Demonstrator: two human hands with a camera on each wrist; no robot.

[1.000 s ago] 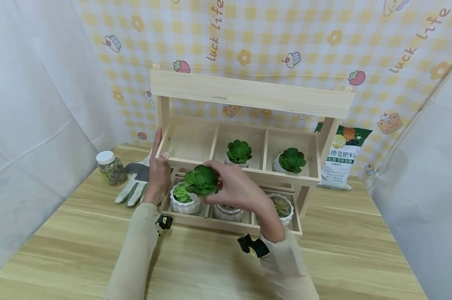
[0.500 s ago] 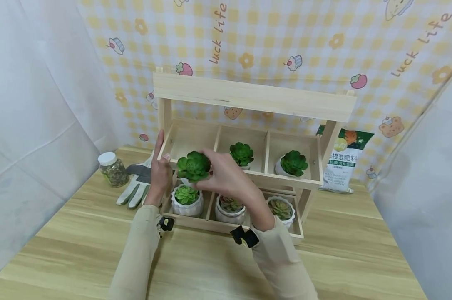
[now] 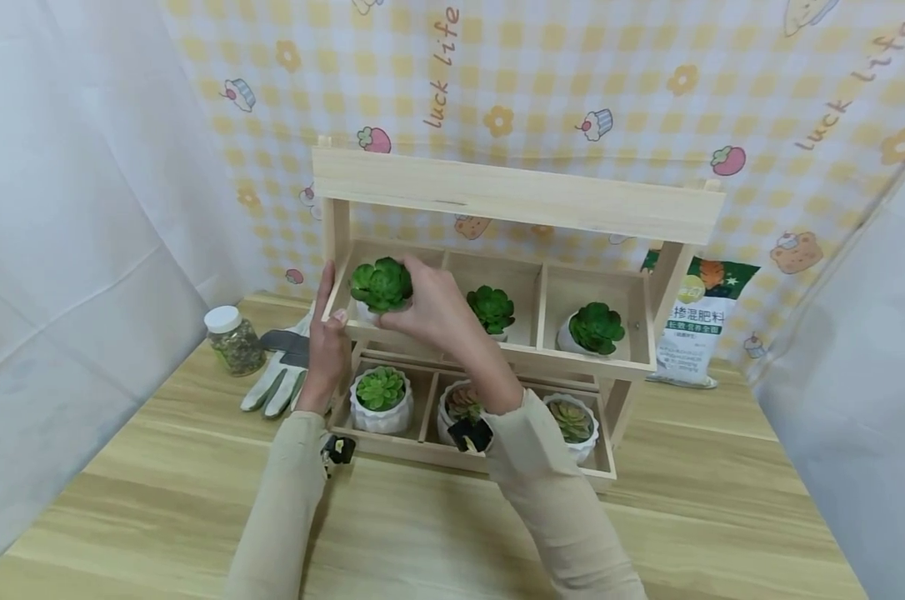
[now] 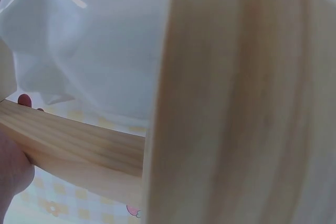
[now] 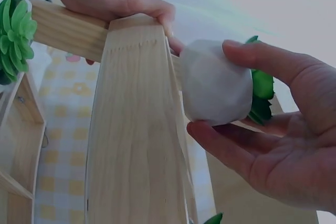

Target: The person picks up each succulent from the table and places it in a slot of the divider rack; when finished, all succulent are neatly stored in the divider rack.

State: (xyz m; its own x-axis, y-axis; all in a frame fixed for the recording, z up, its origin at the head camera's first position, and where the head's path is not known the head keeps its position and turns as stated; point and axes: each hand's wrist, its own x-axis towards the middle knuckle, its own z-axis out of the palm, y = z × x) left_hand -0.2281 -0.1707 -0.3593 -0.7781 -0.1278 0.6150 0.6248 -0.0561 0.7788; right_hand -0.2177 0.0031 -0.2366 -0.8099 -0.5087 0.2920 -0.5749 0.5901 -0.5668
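My right hand holds a potted succulent over the upper-left compartment of a wooden two-tier plant stand. In the right wrist view, thumb and fingers pinch its small white pot, which is tilted beside the shelf's front board. My left hand grips the left end of the upper shelf, thumb at the front edge and fingers up the side. Two similar dark green succulents stand in the upper middle and upper right compartments. Stand boards fill much of the left wrist view.
Below, the lower tier holds a bright green succulent, a partly hidden reddish one and a pale one. Left of the stand are a lidded jar and gloves. A fertilizer bag stands behind its right side.
My right hand has carried the potted succulent up and slightly left, from before the lower tier to over the upper-left compartment. My left hand keeps its place on the stand.
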